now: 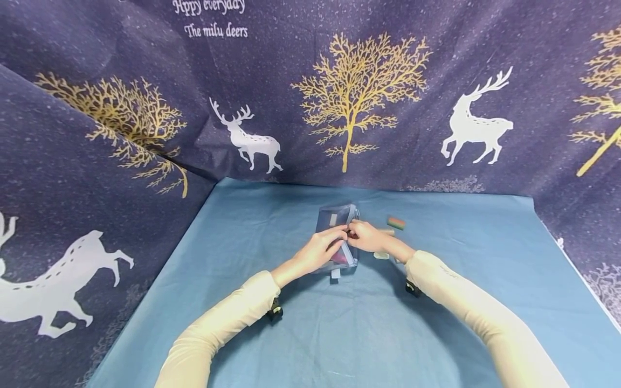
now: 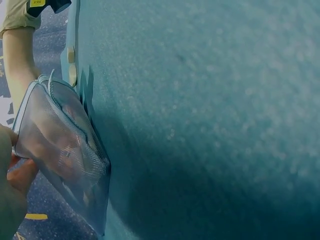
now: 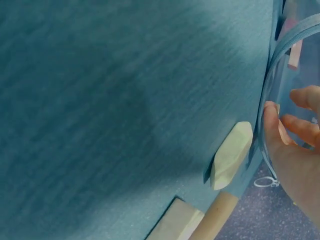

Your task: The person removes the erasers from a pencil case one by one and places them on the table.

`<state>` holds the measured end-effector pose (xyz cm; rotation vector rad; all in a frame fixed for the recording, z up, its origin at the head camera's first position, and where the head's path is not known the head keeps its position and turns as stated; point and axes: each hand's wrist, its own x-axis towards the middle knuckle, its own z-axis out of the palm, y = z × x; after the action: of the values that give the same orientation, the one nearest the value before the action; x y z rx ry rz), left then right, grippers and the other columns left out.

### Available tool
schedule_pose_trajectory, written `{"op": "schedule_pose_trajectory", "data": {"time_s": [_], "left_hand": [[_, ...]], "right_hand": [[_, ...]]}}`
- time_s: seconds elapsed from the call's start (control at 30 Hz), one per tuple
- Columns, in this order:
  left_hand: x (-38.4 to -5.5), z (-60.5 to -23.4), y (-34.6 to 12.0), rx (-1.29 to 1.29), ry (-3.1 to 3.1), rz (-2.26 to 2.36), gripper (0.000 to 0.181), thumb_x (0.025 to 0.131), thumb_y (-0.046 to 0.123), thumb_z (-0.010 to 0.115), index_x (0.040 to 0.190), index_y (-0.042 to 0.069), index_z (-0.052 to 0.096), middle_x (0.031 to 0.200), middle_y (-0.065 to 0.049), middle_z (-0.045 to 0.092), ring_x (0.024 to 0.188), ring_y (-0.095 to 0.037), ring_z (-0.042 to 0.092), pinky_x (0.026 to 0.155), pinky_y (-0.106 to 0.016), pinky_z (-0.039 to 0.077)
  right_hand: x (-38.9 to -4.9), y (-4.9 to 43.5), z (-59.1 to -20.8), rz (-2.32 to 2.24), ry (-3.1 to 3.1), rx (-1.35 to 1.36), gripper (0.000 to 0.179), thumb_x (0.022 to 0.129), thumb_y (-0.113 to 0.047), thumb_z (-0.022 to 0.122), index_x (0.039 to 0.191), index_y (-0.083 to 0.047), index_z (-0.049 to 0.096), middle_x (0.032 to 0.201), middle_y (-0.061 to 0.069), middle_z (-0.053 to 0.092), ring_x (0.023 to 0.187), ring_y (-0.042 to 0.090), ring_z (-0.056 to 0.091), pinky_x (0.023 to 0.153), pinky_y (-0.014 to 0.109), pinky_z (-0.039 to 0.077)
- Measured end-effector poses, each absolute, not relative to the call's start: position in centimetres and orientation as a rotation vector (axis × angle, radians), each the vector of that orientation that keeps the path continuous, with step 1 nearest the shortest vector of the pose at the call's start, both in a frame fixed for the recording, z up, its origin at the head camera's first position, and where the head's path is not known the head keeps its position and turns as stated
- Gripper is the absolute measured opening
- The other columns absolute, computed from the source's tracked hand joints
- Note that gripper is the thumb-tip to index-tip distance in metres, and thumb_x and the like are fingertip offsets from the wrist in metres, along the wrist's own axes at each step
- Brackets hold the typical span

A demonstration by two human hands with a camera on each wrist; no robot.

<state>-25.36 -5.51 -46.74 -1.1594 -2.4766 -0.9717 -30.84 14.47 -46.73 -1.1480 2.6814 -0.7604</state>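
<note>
A blue-grey see-through mesh zip pouch (image 1: 333,216) lies at the middle of the cloth, its zipper undone. Thumb and fingers of my left hand (image 1: 321,249) pinch the pouch's edge; in the left wrist view that hand (image 2: 22,182) is at the side of the mesh. My right hand (image 1: 367,237) reaches into the mouth, its bent fingers inside the rim in the right wrist view. Whether those fingers pinch a small piece I cannot tell. A pinkish strip (image 3: 295,54) shows inside the pouch, and a ring zipper pull (image 3: 266,182) hangs beside the right hand.
Just outside the pouch lie a pale green slanted eraser-like block (image 3: 232,156), a whitish block (image 3: 176,222) and a tan rod-like piece (image 3: 215,217). Farther right is a red-and-green block (image 1: 396,222). A dark curtain with deer (image 1: 254,141) hangs behind the blue cloth (image 1: 359,334).
</note>
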Motion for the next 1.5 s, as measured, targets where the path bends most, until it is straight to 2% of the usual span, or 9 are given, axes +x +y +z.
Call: {"op": "schedule_pose_trajectory", "data": {"time_s": [0.37, 0.63, 0.77, 0.87, 1.0, 1.17, 1.33, 1.43, 1.5], "left_hand": [[-25.2, -46.6, -5.6, -1.155, -2.473, -0.961, 0.015, 0.094, 0.013, 0.049, 0.104, 0.011, 0.060, 0.133, -0.010, 0.051, 0.122, -0.021, 0.051, 0.091, -0.028, 0.049], [-25.0, -46.5, -5.9, -1.169, -2.445, -0.967, 0.015, 0.094, 0.011, 0.050, 0.103, 0.009, 0.061, 0.133, -0.012, 0.051, 0.118, -0.022, 0.054, 0.084, -0.025, 0.051], [-25.0, -46.3, -6.0, -1.169, -2.421, -0.967, 0.017, 0.094, 0.011, 0.049, 0.104, 0.005, 0.062, 0.131, -0.014, 0.053, 0.121, -0.024, 0.052, 0.088, -0.027, 0.050], [-25.0, -46.3, -6.2, -1.165, -2.404, -0.961, 0.018, 0.094, 0.012, 0.049, 0.104, 0.005, 0.062, 0.130, -0.013, 0.054, 0.122, -0.023, 0.050, 0.092, -0.028, 0.048], [-25.2, -46.3, -6.6, -1.172, -2.365, -0.956, 0.019, 0.094, 0.013, 0.049, 0.104, 0.005, 0.062, 0.128, -0.011, 0.055, 0.122, -0.024, 0.050, 0.096, -0.029, 0.045], [-25.4, -46.1, -7.1, -1.165, -2.336, -0.921, 0.019, 0.094, 0.014, 0.049, 0.104, 0.006, 0.063, 0.127, -0.009, 0.057, 0.121, -0.022, 0.051, 0.098, -0.027, 0.044], [-25.4, -45.7, -7.5, -1.142, -2.365, -0.914, 0.019, 0.095, 0.016, 0.048, 0.105, 0.007, 0.062, 0.127, -0.009, 0.057, 0.123, -0.018, 0.050, 0.096, -0.027, 0.045], [-25.4, -45.7, -7.7, -1.134, -2.390, -0.912, 0.020, 0.095, 0.016, 0.048, 0.106, 0.008, 0.062, 0.128, -0.008, 0.056, 0.123, -0.017, 0.049, 0.095, -0.028, 0.046], [-25.3, -45.7, -7.7, -1.132, -2.402, -0.909, 0.021, 0.095, 0.017, 0.048, 0.107, 0.008, 0.062, 0.129, -0.008, 0.056, 0.123, -0.017, 0.049, 0.095, -0.028, 0.046]], "right_hand": [[-31.3, 13.5, -47.1, -0.702, 2.680, -1.075, 0.021, 0.088, -0.011, 0.050, 0.067, -0.012, 0.050, 0.069, 0.001, 0.041, 0.070, 0.014, 0.037, 0.065, 0.028, 0.033], [-31.1, 12.6, -47.1, -0.640, 2.641, -1.034, 0.033, 0.088, -0.010, 0.049, 0.057, -0.017, 0.042, 0.054, -0.004, 0.033, 0.077, 0.017, 0.038, 0.070, 0.030, 0.028], [-31.2, 12.3, -47.1, -0.615, 2.659, -1.062, 0.033, 0.089, -0.011, 0.050, 0.058, -0.016, 0.040, 0.054, -0.004, 0.032, 0.077, 0.017, 0.039, 0.072, 0.031, 0.028], [-31.3, 12.3, -47.2, -0.607, 2.664, -1.073, 0.025, 0.088, -0.010, 0.050, 0.064, -0.014, 0.047, 0.057, -0.004, 0.037, 0.079, 0.018, 0.041, 0.072, 0.031, 0.031], [-31.3, 12.3, -47.3, -0.585, 2.677, -1.087, 0.008, 0.086, -0.009, 0.052, 0.085, -0.010, 0.059, 0.069, -0.001, 0.049, 0.085, 0.018, 0.042, 0.072, 0.031, 0.035], [-31.4, 12.4, -47.3, -0.564, 2.685, -1.115, 0.023, 0.087, -0.012, 0.054, 0.107, -0.004, 0.061, 0.089, 0.007, 0.054, 0.089, 0.019, 0.044, 0.076, 0.033, 0.041], [-31.4, 12.3, -47.0, -0.595, 2.665, -1.107, 0.036, 0.088, -0.009, 0.053, 0.123, 0.000, 0.053, 0.110, 0.016, 0.050, 0.091, 0.021, 0.049, 0.080, 0.036, 0.045], [-31.4, 12.2, -47.0, -0.586, 2.668, -1.090, 0.039, 0.089, -0.010, 0.053, 0.126, 0.001, 0.050, 0.115, 0.017, 0.049, 0.095, 0.022, 0.049, 0.082, 0.037, 0.046], [-31.4, 12.0, -46.9, -0.582, 2.678, -1.073, 0.038, 0.089, -0.013, 0.053, 0.124, 0.002, 0.051, 0.109, 0.016, 0.051, 0.097, 0.023, 0.046, 0.083, 0.038, 0.044]]}}
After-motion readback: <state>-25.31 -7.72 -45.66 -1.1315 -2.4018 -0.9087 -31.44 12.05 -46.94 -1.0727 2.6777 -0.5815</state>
